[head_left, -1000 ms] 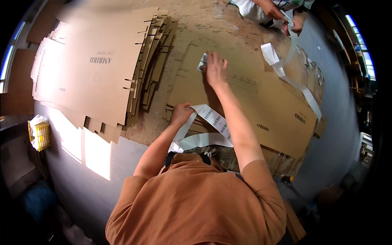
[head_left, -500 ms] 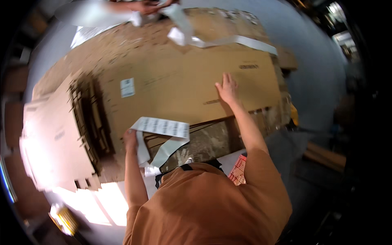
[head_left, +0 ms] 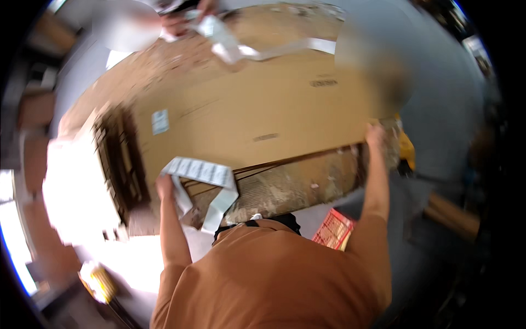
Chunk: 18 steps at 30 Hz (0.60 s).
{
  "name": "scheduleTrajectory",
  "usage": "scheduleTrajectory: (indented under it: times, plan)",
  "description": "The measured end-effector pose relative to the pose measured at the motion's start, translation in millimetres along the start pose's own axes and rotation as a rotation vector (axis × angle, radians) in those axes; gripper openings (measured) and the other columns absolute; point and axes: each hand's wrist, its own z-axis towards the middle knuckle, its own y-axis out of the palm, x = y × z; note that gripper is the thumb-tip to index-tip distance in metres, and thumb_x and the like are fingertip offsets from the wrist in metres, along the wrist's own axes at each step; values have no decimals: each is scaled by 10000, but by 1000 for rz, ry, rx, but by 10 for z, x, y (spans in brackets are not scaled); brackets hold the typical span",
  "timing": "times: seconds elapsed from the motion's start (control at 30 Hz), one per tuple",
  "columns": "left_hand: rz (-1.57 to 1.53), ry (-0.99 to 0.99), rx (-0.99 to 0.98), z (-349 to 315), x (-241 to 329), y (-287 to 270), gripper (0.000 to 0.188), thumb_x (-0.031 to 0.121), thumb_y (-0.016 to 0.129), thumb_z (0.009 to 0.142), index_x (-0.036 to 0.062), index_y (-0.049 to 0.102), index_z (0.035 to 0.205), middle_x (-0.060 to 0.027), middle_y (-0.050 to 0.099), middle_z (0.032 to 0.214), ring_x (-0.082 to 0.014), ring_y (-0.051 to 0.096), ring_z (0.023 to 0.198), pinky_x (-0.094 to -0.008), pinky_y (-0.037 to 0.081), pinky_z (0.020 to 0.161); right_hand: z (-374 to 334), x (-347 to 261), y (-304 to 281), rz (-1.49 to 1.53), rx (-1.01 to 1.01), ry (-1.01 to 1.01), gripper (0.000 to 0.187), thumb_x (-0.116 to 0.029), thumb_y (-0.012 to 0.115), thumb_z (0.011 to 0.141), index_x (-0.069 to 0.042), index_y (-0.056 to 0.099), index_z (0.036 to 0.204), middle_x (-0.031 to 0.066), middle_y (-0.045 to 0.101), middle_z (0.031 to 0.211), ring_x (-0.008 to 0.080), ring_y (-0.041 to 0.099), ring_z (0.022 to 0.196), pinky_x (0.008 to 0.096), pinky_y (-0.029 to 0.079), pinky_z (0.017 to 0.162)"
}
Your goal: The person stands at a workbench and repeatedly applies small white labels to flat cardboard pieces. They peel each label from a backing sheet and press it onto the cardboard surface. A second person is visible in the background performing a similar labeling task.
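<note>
At right hand [head_left: 375, 134], carton [head_left: 241, 112] corner; left hand [head_left: 164, 187] holds label strip [head_left: 200, 170].

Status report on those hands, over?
Left grip holding label strip. Right grip at right end of board. Label on board's left. Another strip near far edge.

I wear a rust-brown T-shirt [head_left: 279, 274] with short sleeves [head_left: 368, 255], black cloth [head_left: 287, 220] beyond it; my left hand [head_left: 164, 187] and right hand [head_left: 375, 135] are bare.

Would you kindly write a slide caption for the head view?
Left hand holding a label strip, right hand at the corner of a flat cardboard sheet.
</note>
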Motion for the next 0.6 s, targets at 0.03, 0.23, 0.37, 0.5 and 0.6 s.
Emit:
scheduleTrajectory:
  times: [0.03,0.23,0.37,0.5,0.6]
  plan:
    - [-33,15,43,36,-132,8,462,273,542,791,-50,589,1118,-266,613,1110,-378,585,1037,-434,449,864,64,7,54,-9,-15,-35,469,-420,518,896,18,628,1022,260,629,1011,418,597,981,513,471,836]
    - [-359,90,60,-184,108,168,411,284,555,864,-32,582,1125,-202,651,1035,-328,619,972,-399,466,820,565,887,-77,173,248,-49,500,-387,618,868,55,571,1097,226,640,915,323,631,828,406,497,692]
    - [-796,-256,-297,-479,-204,2,435,377,501,937,1,567,1145,-114,656,1009,-224,631,934,-368,514,768,214,404,-883,1064,-261,73,299,-279,574,938,-12,597,1071,27,637,843,86,589,730,250,433,570]
    - [-1074,-146,-666,-1025,87,138,402,348,395,1003,26,518,1210,-82,638,1067,-184,636,920,-355,541,796,-304,444,-1745,1083,-321,-29,203,-259,563,947,-69,558,874,-13,567,743,84,537,657,244,393,548]
    - [-1268,-82,-511,-1024,410,129,359,310,449,990,-1,562,1129,-93,651,977,-181,648,845,-333,547,753,-431,727,-1890,1065,-478,-99,195,-247,567,937,-103,519,815,-16,546,753,92,535,678,244,389,565]
